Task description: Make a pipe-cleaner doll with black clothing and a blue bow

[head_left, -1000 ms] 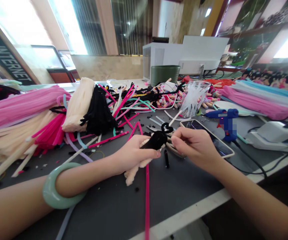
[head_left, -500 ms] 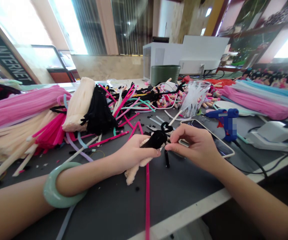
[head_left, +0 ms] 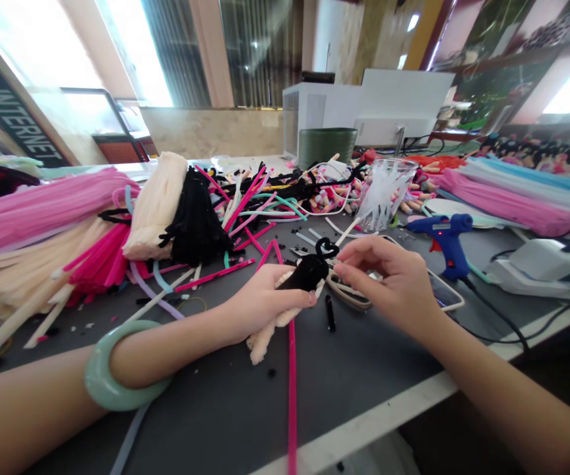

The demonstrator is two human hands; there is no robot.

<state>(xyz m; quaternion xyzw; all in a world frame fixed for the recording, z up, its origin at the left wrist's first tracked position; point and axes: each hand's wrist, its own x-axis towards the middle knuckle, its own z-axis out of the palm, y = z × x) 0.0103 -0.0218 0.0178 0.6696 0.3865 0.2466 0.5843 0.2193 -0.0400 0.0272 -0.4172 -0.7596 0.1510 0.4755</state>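
My left hand (head_left: pixel 270 297), a pale green bangle (head_left: pixel 111 366) on its wrist, is wrapped round a pipe-cleaner doll (head_left: pixel 309 272). The doll has a smooth black head of hair with a curled loop on top, and cream fuzzy limbs stick out below my palm. Just right of the curl is my right hand (head_left: pixel 394 280), its thumb and forefinger slightly apart with nothing visible between them. Scissors (head_left: pixel 349 297) lie on the table under the right fingers, partly hidden. A short black stick (head_left: pixel 330 313) rests beside them.
Bundles of pink (head_left: pixel 42 204), cream (head_left: pixel 154 211) and black pipe cleaners (head_left: pixel 198 224) are heaped at left. To the right stand a blue glue gun (head_left: pixel 446 237), a phone (head_left: pixel 448 293) and a white power strip (head_left: pixel 537 270). A cup of glue sticks (head_left: pixel 384 194) is behind. One magenta strip (head_left: pixel 292 396) crosses the front edge.
My right fingers have parted and drawn slightly up and away from the doll's head, uncovering more of the scissors' handle. My left hand keeps its hold, almost still.
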